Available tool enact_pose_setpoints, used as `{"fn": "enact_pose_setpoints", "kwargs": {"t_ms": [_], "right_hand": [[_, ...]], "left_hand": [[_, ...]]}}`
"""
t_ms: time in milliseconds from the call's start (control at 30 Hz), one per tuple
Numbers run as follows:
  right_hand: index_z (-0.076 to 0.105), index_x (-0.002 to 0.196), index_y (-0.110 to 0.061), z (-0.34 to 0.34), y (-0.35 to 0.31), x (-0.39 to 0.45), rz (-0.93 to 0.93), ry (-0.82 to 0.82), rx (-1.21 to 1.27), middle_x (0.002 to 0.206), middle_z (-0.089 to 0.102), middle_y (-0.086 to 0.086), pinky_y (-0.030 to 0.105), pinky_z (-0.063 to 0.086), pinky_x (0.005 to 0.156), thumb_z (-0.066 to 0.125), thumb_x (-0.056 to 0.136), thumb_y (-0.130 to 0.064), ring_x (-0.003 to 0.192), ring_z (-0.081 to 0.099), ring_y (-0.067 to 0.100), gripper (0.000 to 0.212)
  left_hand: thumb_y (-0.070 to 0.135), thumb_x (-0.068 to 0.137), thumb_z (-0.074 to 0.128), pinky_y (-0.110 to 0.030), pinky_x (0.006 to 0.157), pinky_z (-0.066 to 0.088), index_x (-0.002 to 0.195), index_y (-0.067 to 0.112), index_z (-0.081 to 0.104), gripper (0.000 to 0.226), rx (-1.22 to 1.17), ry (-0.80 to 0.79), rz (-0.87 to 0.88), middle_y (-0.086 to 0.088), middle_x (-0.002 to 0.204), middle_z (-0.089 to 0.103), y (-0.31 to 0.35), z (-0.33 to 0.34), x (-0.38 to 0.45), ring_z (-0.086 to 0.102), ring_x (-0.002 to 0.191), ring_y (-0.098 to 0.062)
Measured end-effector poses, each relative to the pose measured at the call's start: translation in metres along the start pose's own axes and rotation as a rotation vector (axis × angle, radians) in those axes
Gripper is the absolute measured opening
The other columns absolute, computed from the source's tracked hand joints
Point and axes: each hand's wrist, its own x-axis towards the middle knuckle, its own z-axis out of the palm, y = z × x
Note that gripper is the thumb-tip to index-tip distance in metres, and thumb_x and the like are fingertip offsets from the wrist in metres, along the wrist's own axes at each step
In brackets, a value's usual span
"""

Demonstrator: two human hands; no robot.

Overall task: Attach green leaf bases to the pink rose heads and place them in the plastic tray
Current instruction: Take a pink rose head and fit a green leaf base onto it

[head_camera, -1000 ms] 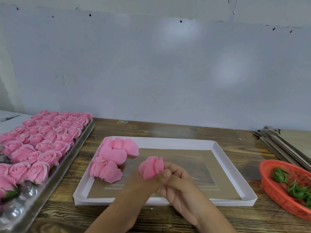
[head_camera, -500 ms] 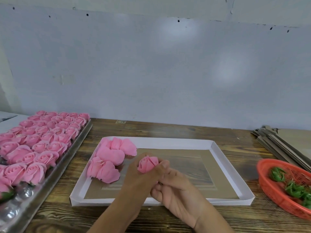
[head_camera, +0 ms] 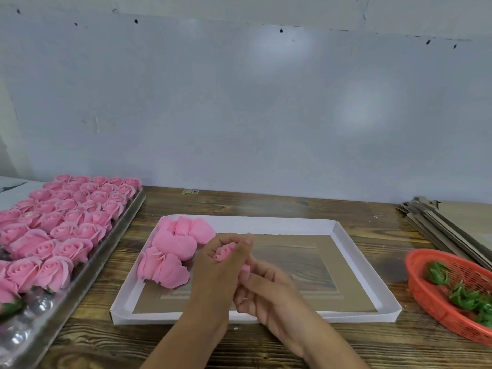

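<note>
My left hand (head_camera: 218, 265) curls around a pink rose head (head_camera: 223, 253) above the white cardboard tray (head_camera: 343, 246). My right hand (head_camera: 262, 291) sits just under and beside it, fingers curled against the rose's underside; any leaf base there is hidden. Several loose pink rose heads (head_camera: 173, 251) lie in the white tray's left end. The plastic tray (head_camera: 106, 251) at the left holds several rows of finished roses (head_camera: 66, 222), some with green bases showing. Green leaf bases (head_camera: 463, 291) lie in the red basket (head_camera: 423, 283) at the right.
A stack of flat brown cardboard (head_camera: 447, 225) lies at the back right. The wooden table (head_camera: 279, 206) meets a pale wall close behind. Empty clear cups of the plastic tray (head_camera: 29, 315) show at the near left.
My left hand has closed further round the rose head, which now shows less between the fingers. Both hands have shifted slightly left and stayed together over the white tray.
</note>
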Motion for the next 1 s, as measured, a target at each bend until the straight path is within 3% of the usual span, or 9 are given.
{"fn": "enact_pose_setpoints", "kwargs": {"t_ms": [100, 233, 333, 433, 567, 667, 867, 1000], "right_hand": [[0.067, 0.092, -0.001, 0.001, 0.002, -0.001, 0.014, 0.000, -0.012, 0.076, 0.064, 0.015, 0.024, 0.049, 0.056, 0.066, 0.085, -0.033, 0.060, 0.058, 0.018, 0.032], [0.066, 0.085, -0.004, 0.004, 0.001, -0.002, 0.126, -0.009, -0.013, 0.068, 0.062, 0.013, 0.025, 0.045, 0.052, 0.054, 0.087, -0.044, 0.054, 0.056, 0.018, 0.041], [0.066, 0.101, -0.001, 0.006, -0.001, -0.002, 0.110, -0.004, 0.007, 0.075, 0.060, 0.011, 0.025, 0.047, 0.059, 0.059, 0.088, -0.038, 0.060, 0.056, 0.016, 0.040], [0.052, 0.124, 0.012, 0.005, 0.000, -0.001, 0.060, 0.009, 0.017, 0.079, 0.060, 0.012, 0.024, 0.049, 0.060, 0.061, 0.086, -0.026, 0.064, 0.056, 0.017, 0.054], [0.063, 0.100, 0.006, 0.002, -0.003, -0.002, 0.033, 0.021, 0.032, 0.072, 0.059, 0.011, 0.022, 0.047, 0.054, 0.062, 0.085, -0.029, 0.059, 0.054, 0.016, 0.038], [0.073, 0.086, -0.006, -0.001, -0.006, -0.002, 0.029, 0.035, 0.045, 0.066, 0.057, 0.007, 0.020, 0.044, 0.052, 0.063, 0.088, -0.037, 0.055, 0.051, 0.012, 0.033], [0.065, 0.112, 0.008, -0.003, -0.002, 0.000, 0.041, 0.072, 0.006, 0.067, 0.057, 0.008, 0.019, 0.041, 0.048, 0.056, 0.093, -0.040, 0.051, 0.049, 0.010, 0.053], [0.058, 0.115, 0.018, -0.003, -0.003, -0.002, 0.006, 0.055, -0.045, 0.072, 0.059, 0.011, 0.020, 0.043, 0.050, 0.059, 0.095, -0.036, 0.054, 0.050, 0.012, 0.058]], "left_hand": [[0.034, 0.072, 0.078, -0.022, 0.037, 0.040, 0.083, 0.012, 0.069, 0.026, -0.073, -0.038, -0.025, -0.006, 0.071, 0.067, 0.000, 0.000, -0.001, 0.052, 0.046, -0.014], [0.045, 0.062, 0.078, -0.021, 0.039, 0.039, 0.080, 0.018, 0.070, 0.034, -0.118, -0.084, -0.018, -0.008, 0.073, 0.068, 0.000, -0.001, -0.001, 0.047, 0.049, -0.019], [0.040, 0.064, 0.077, -0.022, 0.039, 0.046, 0.083, 0.014, 0.070, 0.034, -0.130, -0.031, -0.036, -0.008, 0.071, 0.067, 0.001, -0.001, 0.000, 0.055, 0.048, -0.013], [0.043, 0.062, 0.077, -0.027, 0.048, 0.050, 0.081, 0.015, 0.070, 0.035, -0.119, -0.026, -0.038, -0.007, 0.070, 0.066, 0.001, -0.002, 0.002, 0.058, 0.056, -0.015], [0.038, 0.065, 0.079, -0.027, 0.048, 0.051, 0.078, 0.018, 0.072, 0.025, -0.025, -0.158, 0.033, -0.008, 0.075, 0.067, 0.002, -0.012, -0.001, 0.059, 0.059, -0.018], [0.028, 0.067, 0.093, -0.022, 0.068, 0.058, 0.087, 0.022, 0.076, 0.027, 0.142, -0.318, 0.133, -0.006, 0.088, 0.076, 0.007, -0.029, 0.000, 0.072, 0.077, -0.015], [0.023, 0.064, 0.092, -0.020, 0.077, 0.058, 0.092, 0.040, 0.076, 0.037, 0.381, -0.395, 0.193, 0.005, 0.100, 0.076, 0.012, -0.052, 0.009, 0.071, 0.100, -0.011], [0.041, 0.063, 0.085, -0.020, 0.079, 0.058, 0.101, 0.047, 0.072, 0.040, 0.462, -0.398, 0.245, 0.012, 0.104, 0.074, 0.011, -0.053, 0.006, 0.070, 0.102, -0.009]]}}
